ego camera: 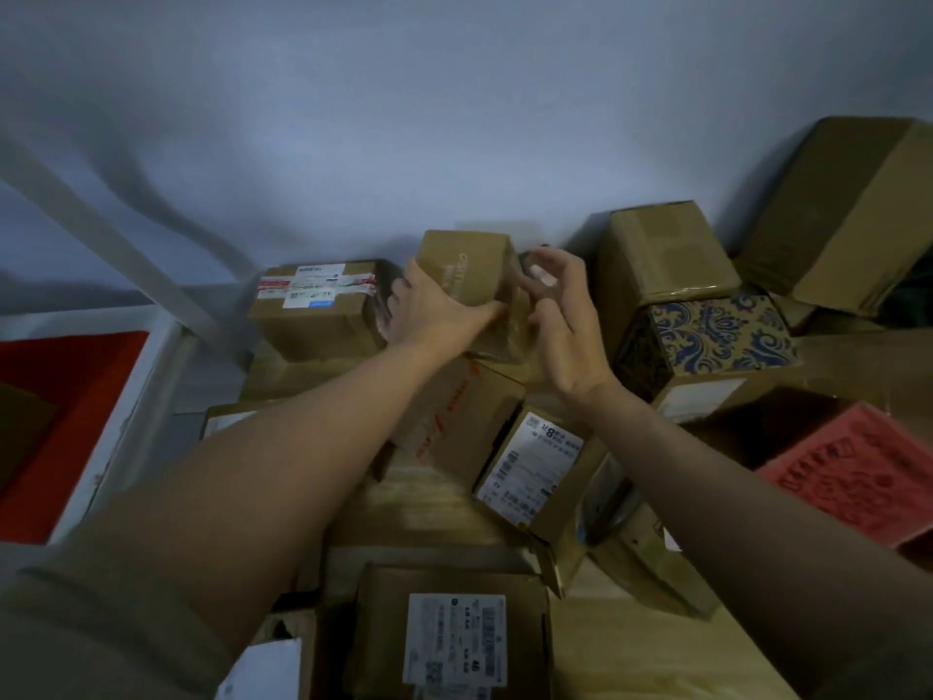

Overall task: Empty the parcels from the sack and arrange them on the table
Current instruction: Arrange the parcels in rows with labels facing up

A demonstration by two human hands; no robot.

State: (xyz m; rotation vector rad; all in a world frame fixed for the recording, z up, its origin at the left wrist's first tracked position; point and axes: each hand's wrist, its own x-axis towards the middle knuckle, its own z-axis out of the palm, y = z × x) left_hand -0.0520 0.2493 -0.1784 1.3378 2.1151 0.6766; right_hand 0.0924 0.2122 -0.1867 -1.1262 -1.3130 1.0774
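Many cardboard parcels crowd the wooden table [631, 644], and both bare arms reach out over them toward the far wall [454, 118]. From the head camera, the left hand [434, 310] lies on a small brown box [469, 275] at the far middle, fingers curled round its left face and thumb pressed along its near edge, so it grips that box. The right hand [560, 325] hovers just beside the same box on its right, fingers loosely bent and spread, holding nothing; whether its fingertips touch the cardboard I cannot tell.

Just left of the held box sits a taped box with a white and blue label [315, 308]. Under the forearms lies a box with red printing [454, 421], and right of that a box with a large white shipping label [535, 472]. To the right of the right hand stands a tall plain carton [656, 265], with a blue-patterned box [717, 336] in front of it and a large tilted carton [848, 214] at the far right. A red mailer bag [858, 472] lies at the right edge. Nearest, a flat labelled parcel [454, 639] fills the near middle. Off the table at the left is a red bin with a white rim [75, 411].
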